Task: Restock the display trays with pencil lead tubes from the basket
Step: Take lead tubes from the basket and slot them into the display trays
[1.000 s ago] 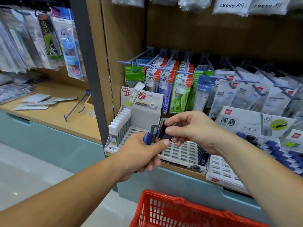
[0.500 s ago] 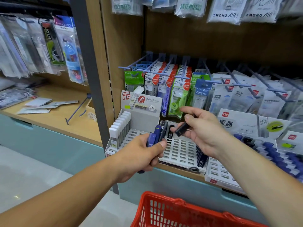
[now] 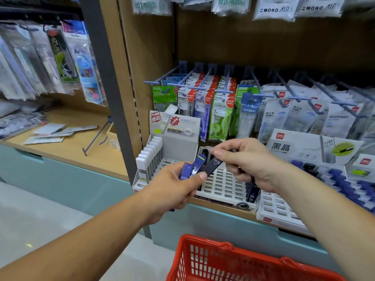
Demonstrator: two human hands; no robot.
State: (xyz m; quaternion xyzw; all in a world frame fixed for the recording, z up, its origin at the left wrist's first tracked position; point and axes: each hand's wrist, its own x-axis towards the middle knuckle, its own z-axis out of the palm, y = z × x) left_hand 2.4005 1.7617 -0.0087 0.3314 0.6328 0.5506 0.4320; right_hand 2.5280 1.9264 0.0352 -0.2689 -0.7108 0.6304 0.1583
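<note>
Pinching black tube [image 3: 212, 165], right hand [image 3: 250, 165], tilted rightward, left hand [image 3: 172, 192] gripping blue tubes [image 3: 189, 170]

A top pack [image 3: 276, 10] is reading "MONO AIR". A green pack [image 3: 162, 96] is showing "PLUS", a blue pack [image 3: 249, 110] "Campus". The grey card [image 3: 182, 128] is carrying "爆款" in white on red and "100" in a circle. A white tube [image 3: 142, 175] is showing "100+". The black tube [image 3: 213, 165] is showing "0.5", the blue tube [image 3: 185, 176] "HB". The white box [image 3: 300, 147] is bearing "黑晶" and "HB 0.5"
</note>
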